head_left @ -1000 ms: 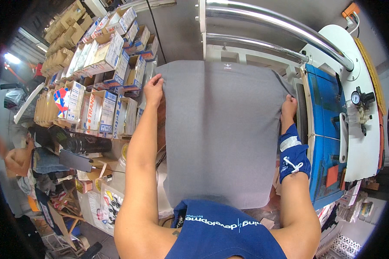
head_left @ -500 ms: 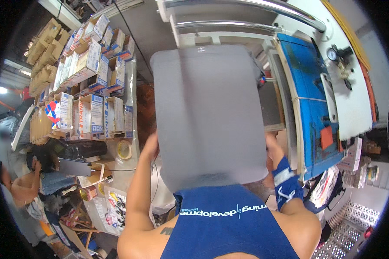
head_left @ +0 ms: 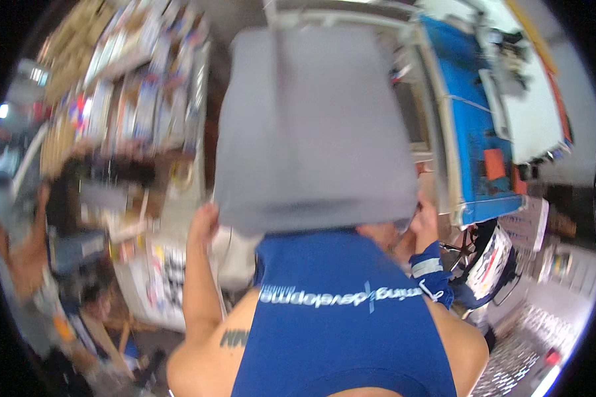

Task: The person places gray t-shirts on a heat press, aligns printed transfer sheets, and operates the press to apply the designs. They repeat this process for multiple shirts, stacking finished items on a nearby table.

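A smooth grey cloth (head_left: pixel 311 126) is drawn flat over a broad, round-cornered board in front of me. Its near edge hangs close to my blue sleeveless top. My left hand (head_left: pixel 206 222) is closed on the cloth's near left corner, with the fingers partly hidden by fabric. At the opposite near corner, my right hand (head_left: pixel 426 220) grips the cloth's edge; motion blur softens its fingers. A blue wristband (head_left: pixel 431 268) with a pale stripe circles my right forearm.
Rows of open cardboard boxes (head_left: pixel 129 109) stand on a table to the left. A blue framed panel (head_left: pixel 467 112) rises close on the right, beside white machinery. Another person's arm (head_left: pixel 30 258) shows at the far left. A black bag (head_left: pixel 493 264) lies low on the right.
Both hands have come back toward me along the cloth's sides to its near corners. The near edge is now pulled straighter. The whole view has shifted, blurring the surroundings.
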A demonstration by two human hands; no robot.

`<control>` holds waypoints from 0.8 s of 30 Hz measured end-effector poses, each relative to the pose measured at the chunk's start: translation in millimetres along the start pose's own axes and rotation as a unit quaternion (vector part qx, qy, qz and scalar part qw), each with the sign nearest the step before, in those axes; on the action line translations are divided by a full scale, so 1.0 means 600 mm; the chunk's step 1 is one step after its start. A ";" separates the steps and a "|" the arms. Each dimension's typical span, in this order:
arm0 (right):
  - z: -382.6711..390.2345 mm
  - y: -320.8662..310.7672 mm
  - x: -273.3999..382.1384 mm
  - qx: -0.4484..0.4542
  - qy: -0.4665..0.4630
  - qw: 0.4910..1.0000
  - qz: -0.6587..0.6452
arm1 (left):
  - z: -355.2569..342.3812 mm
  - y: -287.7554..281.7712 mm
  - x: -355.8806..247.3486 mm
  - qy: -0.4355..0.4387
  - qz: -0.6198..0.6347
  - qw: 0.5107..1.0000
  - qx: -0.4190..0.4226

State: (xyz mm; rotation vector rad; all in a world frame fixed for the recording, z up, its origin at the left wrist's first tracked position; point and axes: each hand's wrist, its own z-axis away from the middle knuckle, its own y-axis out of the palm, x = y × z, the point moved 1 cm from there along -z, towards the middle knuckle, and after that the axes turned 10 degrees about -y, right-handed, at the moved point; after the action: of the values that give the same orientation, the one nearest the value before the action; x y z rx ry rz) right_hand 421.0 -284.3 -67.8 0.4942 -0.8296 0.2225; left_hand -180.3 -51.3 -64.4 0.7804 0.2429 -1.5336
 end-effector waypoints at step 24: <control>0.030 0.037 -0.021 0.057 -0.050 0.993 0.093 | -0.046 -0.035 0.053 0.030 0.042 0.995 0.082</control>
State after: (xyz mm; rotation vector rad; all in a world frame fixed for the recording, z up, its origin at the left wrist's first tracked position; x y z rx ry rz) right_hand 392.7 -274.2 -59.4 0.5388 -0.9651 0.4214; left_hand -189.2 -57.3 -110.1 0.9558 0.1279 -1.4647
